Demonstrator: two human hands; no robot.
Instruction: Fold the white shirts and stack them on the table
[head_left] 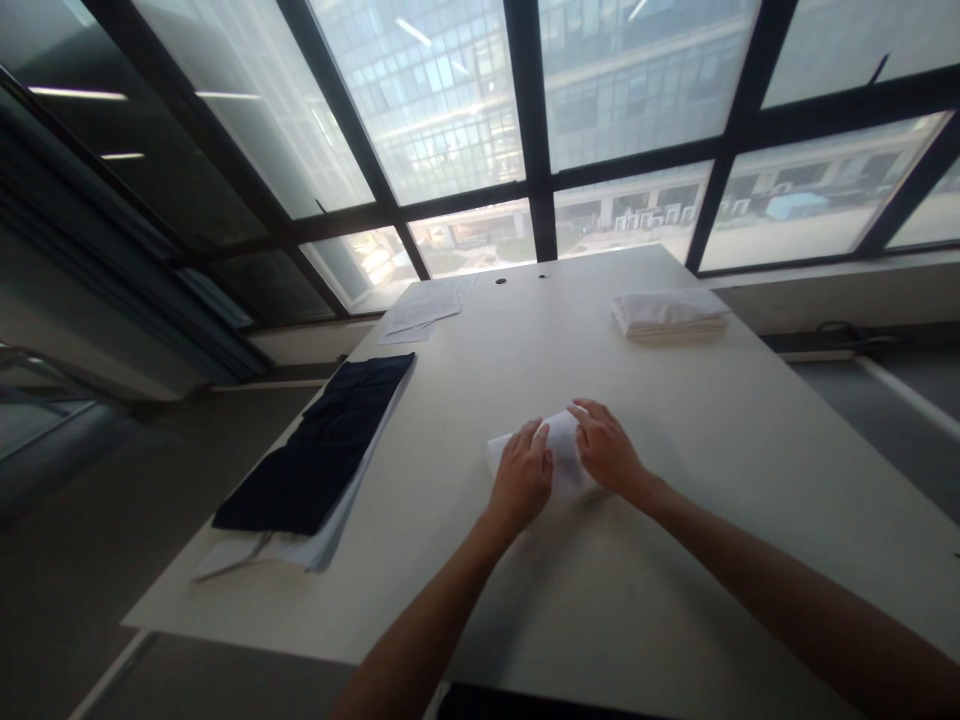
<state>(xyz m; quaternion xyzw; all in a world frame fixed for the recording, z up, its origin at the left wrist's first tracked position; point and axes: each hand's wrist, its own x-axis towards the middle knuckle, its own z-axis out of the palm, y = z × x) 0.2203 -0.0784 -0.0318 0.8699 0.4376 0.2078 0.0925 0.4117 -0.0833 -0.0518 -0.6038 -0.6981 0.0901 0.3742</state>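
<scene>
A small white folded cloth [564, 440] lies flat on the white table [480, 390] in front of me. My left hand [523, 470] rests on its left part, fingers stretched out and pointing away from me. Over the right part lies my right hand [606, 447], palm down with its fingers extended. Both hands press on top of the cloth without gripping it. Part of the cloth is hidden beneath the hands.
On the left edge lies dark navy folded fabric [322, 450] over white sheets [251, 555]. Printed papers [424, 308] lie at the far left. A stack of folded white cloth [670, 312] sits at the far right. Windows [450, 110] rise behind the table.
</scene>
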